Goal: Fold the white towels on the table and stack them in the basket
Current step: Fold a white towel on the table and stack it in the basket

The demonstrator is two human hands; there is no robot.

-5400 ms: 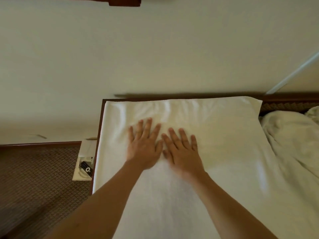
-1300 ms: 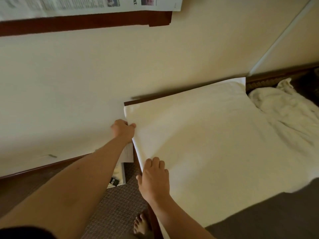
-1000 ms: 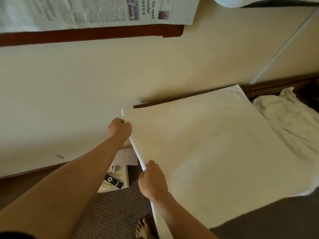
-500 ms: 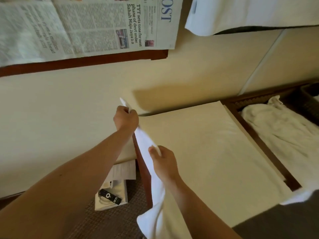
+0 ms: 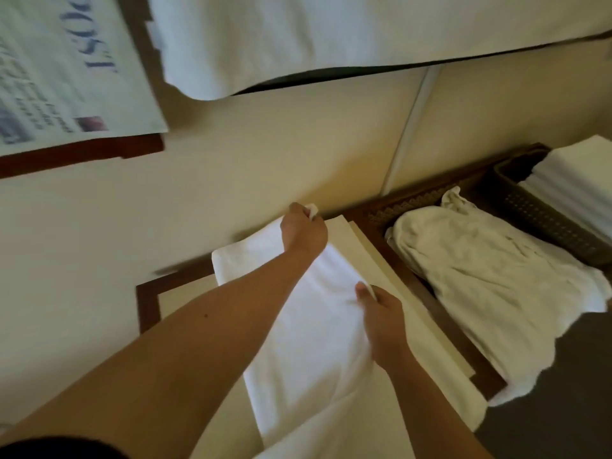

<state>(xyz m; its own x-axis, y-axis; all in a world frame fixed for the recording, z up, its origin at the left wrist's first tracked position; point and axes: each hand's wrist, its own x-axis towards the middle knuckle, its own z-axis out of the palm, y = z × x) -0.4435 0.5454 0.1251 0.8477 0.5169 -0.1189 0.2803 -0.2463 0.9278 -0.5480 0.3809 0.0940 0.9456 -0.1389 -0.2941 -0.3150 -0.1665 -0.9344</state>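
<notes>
Soft, dim, warm light is filling the room; the printed newspaper (image 5: 63, 71) is smearing with motion blur, and wide-angle distortion is bending the edges.

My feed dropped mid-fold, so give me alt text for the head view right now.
Both hands pinch one edge of a white towel over the table, left hand far, right hand near. To the right lie a crumpled towel and a dark basket holding folded towels.
</notes>
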